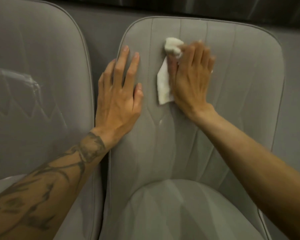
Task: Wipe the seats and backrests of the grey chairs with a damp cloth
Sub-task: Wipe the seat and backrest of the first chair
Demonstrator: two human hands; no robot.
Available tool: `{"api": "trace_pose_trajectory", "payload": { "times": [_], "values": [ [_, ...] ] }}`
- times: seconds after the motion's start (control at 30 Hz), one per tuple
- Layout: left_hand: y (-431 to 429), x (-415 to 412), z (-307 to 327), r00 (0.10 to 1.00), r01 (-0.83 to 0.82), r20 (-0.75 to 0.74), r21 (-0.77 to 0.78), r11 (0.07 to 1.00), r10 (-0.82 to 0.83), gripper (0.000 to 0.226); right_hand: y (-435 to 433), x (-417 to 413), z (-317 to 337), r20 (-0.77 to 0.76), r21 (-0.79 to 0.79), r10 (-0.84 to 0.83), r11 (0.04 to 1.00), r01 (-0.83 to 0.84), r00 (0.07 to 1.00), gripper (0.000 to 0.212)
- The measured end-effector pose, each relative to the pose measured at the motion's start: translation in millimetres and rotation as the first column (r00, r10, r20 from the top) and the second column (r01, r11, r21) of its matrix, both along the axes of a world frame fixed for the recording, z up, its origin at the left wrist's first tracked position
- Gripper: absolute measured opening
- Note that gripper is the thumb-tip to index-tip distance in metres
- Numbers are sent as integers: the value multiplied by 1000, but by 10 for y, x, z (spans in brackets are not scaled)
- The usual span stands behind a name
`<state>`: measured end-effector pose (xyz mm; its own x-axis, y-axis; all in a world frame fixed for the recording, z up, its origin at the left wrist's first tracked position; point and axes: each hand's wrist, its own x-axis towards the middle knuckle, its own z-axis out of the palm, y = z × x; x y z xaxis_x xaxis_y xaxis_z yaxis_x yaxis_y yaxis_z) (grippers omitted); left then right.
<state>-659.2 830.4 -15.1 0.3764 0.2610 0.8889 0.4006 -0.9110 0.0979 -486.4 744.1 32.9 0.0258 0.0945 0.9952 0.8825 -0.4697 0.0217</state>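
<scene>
One white cloth [164, 82] lies against the backrest [241, 84] of the grey chair in the middle and right of the frame. It sits high up near the top edge, partly bunched beyond the fingers and partly hanging as a flat flap to the left of the palm. The right hand [192, 78] presses it to the upholstery with the fingers laid fairly straight. The fingertips are blurred, and I cannot tell whether the thumb, hidden underneath, nips the cloth.

The left hand [119, 94] rests bare on the left border of the same backrest, fingers spread and flat, holding nothing. It looks to be steadying the chair.

Below the cloth a thin wet streak [160, 121] shines along a seam, which suggests the middle of this backrest has had a pass. The panels on its right show no such sheen, so I judge them yet to do. The seat [180, 213] at the bottom of the frame looks pale and smooth, and I cannot say whether it has been wiped.

At the left of the frame the second chair [33, 104] stands just beside the first. Glistening smears mark its backrest, so that one seems already done. My guess is that the job is well under way, with the rest of this backrest and perhaps the seat left.
</scene>
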Motion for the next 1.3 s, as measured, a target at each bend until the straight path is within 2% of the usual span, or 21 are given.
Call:
{"api": "trace_pose_trajectory", "payload": {
  "times": [0.13, 0.23, 0.3, 0.37, 0.43, 0.47, 0.57, 0.67, 0.73, 0.8, 0.87, 0.93, 1.03, 1.13, 1.2, 1.3],
  "values": [
    [-105, -275, -412, 992, -23, -126, 38, 999, 27, 71, -267, -385, -1080, 4, -307, 169, 938, -160, 986, 19],
    [-134, -461, -665, 957, -147, -225, 167, 975, 183, 71, -351, -358, -1106, 52, -384, 179, 912, -146, 982, 19],
    [-52, -586, -745, 945, -146, -254, 236, 961, 206, 68, -239, -206, -793, 91, -306, 120, 948, -87, 989, 17],
    [41, -679, -783, 944, -115, -271, 265, 957, 188, 68, -90, -92, -478, 6, -122, 51, 991, -50, 999, 17],
    [60, -691, -820, 949, -118, -257, 252, 961, 184, 68, -19, -170, -556, -75, -36, 56, 998, -58, 996, 20],
    [44, -685, -842, 952, -138, -236, 242, 961, 196, 67, -13, -268, -752, -79, -57, 88, 994, -92, 993, 20],
    [-13, -694, -948, 956, -152, -214, 217, 964, 199, 64, -193, -578, -1499, -100, -251, 187, 945, -207, 977, 16],
    [-19, -740, -1027, 960, -140, -215, 190, 972, 181, 64, -308, -522, -1491, -23, -336, 211, 919, -206, 977, 17],
    [-28, -740, -1045, 960, -144, -210, 188, 972, 183, 64, -204, -279, -1091, 46, -252, 156, 958, -140, 987, 17],
    [-33, -725, -1052, 962, -145, -201, 196, 970, 185, 64, -65, -95, -646, -23, -31, 66, 997, -67, 998, 21],
    [-26, -717, -1054, 965, -136, -196, 194, 971, 175, 64, 18, -191, -646, -83, 65, 61, 996, -56, 995, 23],
    [-25, -716, -1056, 965, -138, -194, 189, 972, 175, 64, 5, -475, -1159, -102, -69, 142, 986, -150, 985, 21],
    [-36, -725, -1041, 964, -144, -192, 200, 969, 183, 63, -220, -805, -1815, -102, -283, 268, 915, -287, 958, 17],
    [-40, -727, -1042, 968, -137, -180, 195, 971, 173, 63, -264, -482, -1524, 77, -380, 243, 904, -197, 967, 16],
    [-33, -729, -1044, 969, -140, -173, 199, 970, 175, 63, -181, -235, -1156, 97, -264, 144, 958, -114, 985, 15],
    [-16, -724, -1053, 970, -134, -172, 202, 970, 170, 63, -67, -337, -1124, -106, -59, 98, 993, -105, 990, 19]
  ]
}}
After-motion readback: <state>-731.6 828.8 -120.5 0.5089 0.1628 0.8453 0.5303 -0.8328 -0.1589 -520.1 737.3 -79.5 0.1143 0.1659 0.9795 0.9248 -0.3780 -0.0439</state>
